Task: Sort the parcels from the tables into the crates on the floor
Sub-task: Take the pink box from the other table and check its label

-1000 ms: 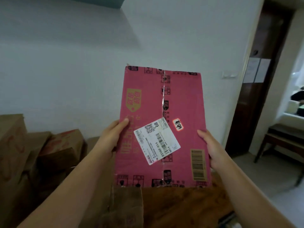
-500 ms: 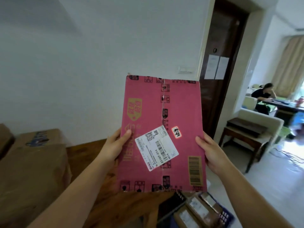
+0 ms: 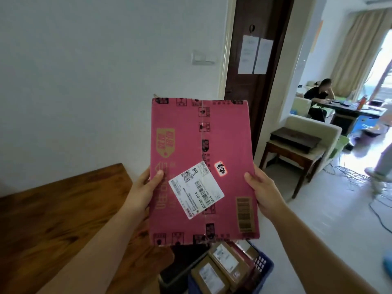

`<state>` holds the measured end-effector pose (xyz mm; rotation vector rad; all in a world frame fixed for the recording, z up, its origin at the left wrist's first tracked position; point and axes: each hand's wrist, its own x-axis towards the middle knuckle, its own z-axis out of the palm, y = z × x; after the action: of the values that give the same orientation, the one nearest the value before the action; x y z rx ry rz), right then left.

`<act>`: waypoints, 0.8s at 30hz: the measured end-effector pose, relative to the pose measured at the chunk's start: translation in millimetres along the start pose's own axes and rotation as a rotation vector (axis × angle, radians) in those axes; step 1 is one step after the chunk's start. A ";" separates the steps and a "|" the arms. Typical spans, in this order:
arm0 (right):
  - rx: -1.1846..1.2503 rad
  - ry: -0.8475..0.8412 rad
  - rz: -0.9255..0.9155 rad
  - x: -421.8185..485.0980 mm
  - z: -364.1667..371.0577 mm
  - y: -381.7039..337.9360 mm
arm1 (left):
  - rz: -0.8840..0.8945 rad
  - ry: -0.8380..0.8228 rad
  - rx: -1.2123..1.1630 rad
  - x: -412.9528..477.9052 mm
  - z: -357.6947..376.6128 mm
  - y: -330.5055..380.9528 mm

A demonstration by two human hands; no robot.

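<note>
Pink parcel (image 3: 229,145), just one, in two-hand grip: left hand (image 3: 146,187), right hand (image 3: 263,192).

The parcel (image 3: 203,166) is pink with black stamps and a white label (image 3: 196,189); table (image 3: 53,219) brown woodgrain; crate (image 3: 264,270) blue.

I read the pink parcel (image 3: 203,145) as matt, slightly creased cardboard, with glossy clear tape (image 3: 203,128) along its seam and a smooth white paper label (image 3: 196,188). The bench (image 3: 53,209) is dark, grainy wood with a soft sheen. The blue crate (image 3: 266,270) looks plastic and the brown parcels (image 3: 224,261) in it cardboard.
</note>
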<state>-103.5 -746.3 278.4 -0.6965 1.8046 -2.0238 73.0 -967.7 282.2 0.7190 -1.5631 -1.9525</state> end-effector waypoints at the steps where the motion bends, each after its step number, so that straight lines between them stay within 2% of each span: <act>1: -0.023 -0.004 0.002 18.6 -8.8 5.9 | -0.012 0.001 -0.009 18.8 10.4 -8.8; 11: -0.016 0.034 0.109 214.9 -73.9 47.3 | -0.086 0.026 -0.089 203.6 103.9 -51.6; 16: -0.026 0.024 0.148 285.3 -94.7 68.3 | -0.094 0.053 -0.062 265.4 133.5 -67.5; 20: -0.132 0.055 0.214 341.6 -106.6 99.8 | -0.125 0.136 -0.029 309.8 151.4 -90.3; 24: -0.105 -0.052 0.311 398.3 -129.2 141.7 | -0.181 0.279 0.041 351.2 179.5 -125.8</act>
<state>-513.7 -879.9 182.0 -0.4577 1.8679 -1.7052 -312.7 -1062.8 165.7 1.1318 -1.4117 -1.8522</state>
